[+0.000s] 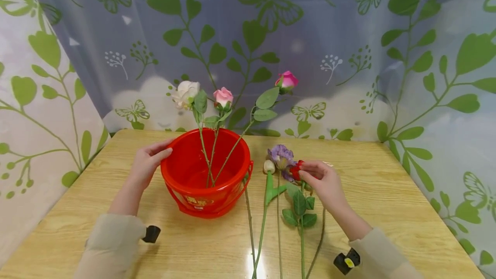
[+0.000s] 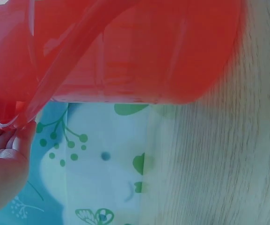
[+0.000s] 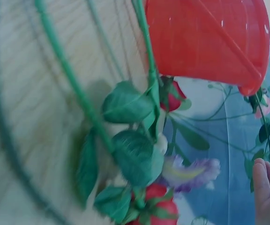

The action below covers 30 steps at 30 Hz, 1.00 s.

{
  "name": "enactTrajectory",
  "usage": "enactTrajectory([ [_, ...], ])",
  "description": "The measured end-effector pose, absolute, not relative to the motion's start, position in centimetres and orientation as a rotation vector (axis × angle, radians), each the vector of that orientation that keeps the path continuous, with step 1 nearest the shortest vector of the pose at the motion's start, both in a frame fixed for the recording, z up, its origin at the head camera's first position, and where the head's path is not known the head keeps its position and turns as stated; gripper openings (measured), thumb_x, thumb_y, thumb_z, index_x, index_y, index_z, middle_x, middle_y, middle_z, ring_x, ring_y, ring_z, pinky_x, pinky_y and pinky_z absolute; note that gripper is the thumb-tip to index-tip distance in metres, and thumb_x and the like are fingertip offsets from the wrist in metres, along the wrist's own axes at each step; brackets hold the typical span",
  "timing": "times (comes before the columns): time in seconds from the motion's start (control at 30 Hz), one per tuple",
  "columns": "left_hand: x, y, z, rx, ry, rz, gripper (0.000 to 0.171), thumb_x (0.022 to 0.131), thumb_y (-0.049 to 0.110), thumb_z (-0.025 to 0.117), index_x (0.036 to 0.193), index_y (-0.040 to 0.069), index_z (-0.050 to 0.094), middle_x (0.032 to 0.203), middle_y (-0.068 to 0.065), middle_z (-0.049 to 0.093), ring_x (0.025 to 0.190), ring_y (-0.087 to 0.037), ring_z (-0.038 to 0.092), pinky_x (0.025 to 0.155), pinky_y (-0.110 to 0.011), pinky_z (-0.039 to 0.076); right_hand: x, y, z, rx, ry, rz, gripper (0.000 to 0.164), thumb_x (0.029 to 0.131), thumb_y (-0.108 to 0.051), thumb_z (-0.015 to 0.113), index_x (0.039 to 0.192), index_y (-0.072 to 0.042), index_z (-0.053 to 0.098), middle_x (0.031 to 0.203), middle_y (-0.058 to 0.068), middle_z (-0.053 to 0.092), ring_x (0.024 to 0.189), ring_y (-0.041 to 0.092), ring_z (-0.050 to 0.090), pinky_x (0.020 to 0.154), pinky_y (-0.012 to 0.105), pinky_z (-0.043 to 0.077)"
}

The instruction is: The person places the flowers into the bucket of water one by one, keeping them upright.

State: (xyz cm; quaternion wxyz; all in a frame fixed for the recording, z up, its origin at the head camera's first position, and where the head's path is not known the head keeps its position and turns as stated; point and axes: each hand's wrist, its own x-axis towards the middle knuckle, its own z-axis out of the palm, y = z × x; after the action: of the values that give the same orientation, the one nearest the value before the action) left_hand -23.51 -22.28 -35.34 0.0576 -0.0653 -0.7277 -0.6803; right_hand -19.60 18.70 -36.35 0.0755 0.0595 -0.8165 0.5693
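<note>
My left hand (image 1: 149,162) holds the left rim of a red plastic bucket (image 1: 209,201), its thumb at the lip; the left wrist view shows these fingers (image 2: 6,145) curled at the rim beside the handle. A white flower (image 1: 186,94), a light pink rose (image 1: 223,97) and a bright pink rose (image 1: 287,80) stand slanted in the bucket. My right hand (image 1: 325,184) hovers over a red rose (image 1: 296,170) on the table. In the right wrist view, its fingers (image 3: 262,180) appear apart from that rose (image 3: 156,206), with nothing between them.
Beside the red rose lie a purple flower (image 1: 281,155) and a whitish bud (image 1: 269,166) on a green stem. Another red rose (image 3: 173,96) lies close to the bucket. Long stems run toward the wooden table's (image 1: 368,193) near edge. A patterned curtain (image 1: 302,46) hangs behind.
</note>
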Motion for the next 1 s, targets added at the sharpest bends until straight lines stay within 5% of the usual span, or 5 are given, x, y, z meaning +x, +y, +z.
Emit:
enactTrajectory([
  [1.0, -23.5, -22.4, -35.9, -0.216, -2.122, -2.143, 0.048, 0.086, 0.012, 0.058, 0.122, -0.016, 0.040, 0.093, 0.012, 0.062, 0.084, -0.005, 0.060, 0.072, -0.019, 0.049, -17.5, 25.5, -40.6, -0.031, -2.584, 1.680, 0.034, 0.083, -0.007, 0.060, 0.108, 0.015, 0.053, 0.096, 0.021, 0.060, 0.077, 0.001, 0.056, 0.070, 0.021, 0.049],
])
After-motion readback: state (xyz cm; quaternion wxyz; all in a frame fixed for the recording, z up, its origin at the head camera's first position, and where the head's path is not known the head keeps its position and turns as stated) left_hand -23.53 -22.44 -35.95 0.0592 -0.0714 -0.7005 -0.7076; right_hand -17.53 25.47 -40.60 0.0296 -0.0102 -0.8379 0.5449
